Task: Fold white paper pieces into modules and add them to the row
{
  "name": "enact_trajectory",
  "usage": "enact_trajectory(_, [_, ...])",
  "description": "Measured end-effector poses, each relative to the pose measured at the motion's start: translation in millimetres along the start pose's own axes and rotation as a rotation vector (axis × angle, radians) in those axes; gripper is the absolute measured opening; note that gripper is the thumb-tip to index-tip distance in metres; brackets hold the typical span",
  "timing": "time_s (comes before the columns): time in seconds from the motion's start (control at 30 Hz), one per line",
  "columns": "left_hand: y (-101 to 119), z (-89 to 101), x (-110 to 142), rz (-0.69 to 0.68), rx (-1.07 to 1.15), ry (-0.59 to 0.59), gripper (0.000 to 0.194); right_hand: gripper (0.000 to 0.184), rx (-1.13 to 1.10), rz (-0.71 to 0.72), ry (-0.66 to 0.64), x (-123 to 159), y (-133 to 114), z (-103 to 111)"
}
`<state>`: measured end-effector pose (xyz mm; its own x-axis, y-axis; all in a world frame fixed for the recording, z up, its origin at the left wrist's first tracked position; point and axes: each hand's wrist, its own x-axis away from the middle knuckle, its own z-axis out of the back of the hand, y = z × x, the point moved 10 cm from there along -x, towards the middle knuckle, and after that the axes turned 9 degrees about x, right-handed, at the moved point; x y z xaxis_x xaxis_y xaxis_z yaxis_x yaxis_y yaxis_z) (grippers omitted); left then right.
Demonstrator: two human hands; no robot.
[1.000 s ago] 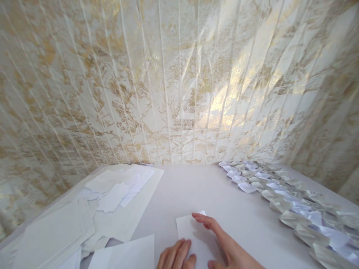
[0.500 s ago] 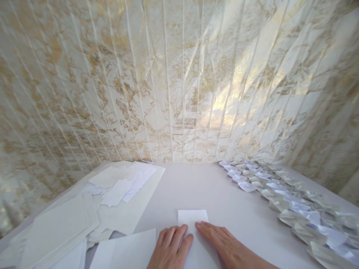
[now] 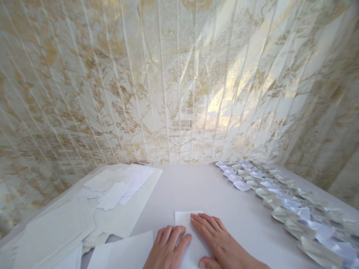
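A narrow white sheet of paper (image 3: 193,248), apparently folded, lies flat on the table in front of me. My left hand (image 3: 169,247) rests over its left edge, fingers slightly bent and apart, pressing down. Along the right edge lies my right hand (image 3: 216,240), palm down with fingers stretched toward the sheet's far end and the thumb apart. Both hands touch the paper without gripping it. Its near end runs out of view at the bottom. Beside my left wrist is a larger white sheet (image 3: 120,249).
Stacked paper sheets (image 3: 53,233) and smaller white pieces (image 3: 113,195) cover the table's left side. Rows of folded white and greyish paper pieces (image 3: 298,228) line the right side. A white-and-gold patterned curtain (image 3: 174,82) hangs behind the table (image 3: 179,186).
My right hand has slid up toward the sheet's far end and turned flatter, its thumb now showing. My left hand has stayed nearly in place. The view has shifted slightly.
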<state>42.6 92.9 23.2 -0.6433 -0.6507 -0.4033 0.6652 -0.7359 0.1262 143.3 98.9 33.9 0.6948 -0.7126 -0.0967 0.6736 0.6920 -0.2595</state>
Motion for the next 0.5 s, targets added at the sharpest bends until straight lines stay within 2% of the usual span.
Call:
enact_trajectory(0.07, [7,5.6,0,-0.083,-0.054,0.041,0.028,0.08,-0.04,0.025,0.052,2,-3,9])
enact_trajectory(0.13, [18,19.6,2,-0.172,-0.118,0.156,0.021,0.075,-0.118,0.059,0.09,4,-9,20])
enact_trajectory(0.23, [28,43.9,3,-0.221,-0.125,0.346,0.036,0.055,-0.197,0.08,0.017,6,-20,25])
enact_trajectory(0.33, [32,51.6,0,-0.225,-0.056,0.333,0.053,0.034,-0.194,0.031,-0.052,6,-24,20])
enact_trajectory(0.4, [28,51.7,-3,-0.181,0.024,0.269,0.052,0.029,-0.23,-0.018,0.015,5,-20,23])
enact_trajectory(0.5, [8,51.7,-3,0.01,0.059,0.235,0.048,0.028,-0.307,-0.148,0.152,1,-1,28])
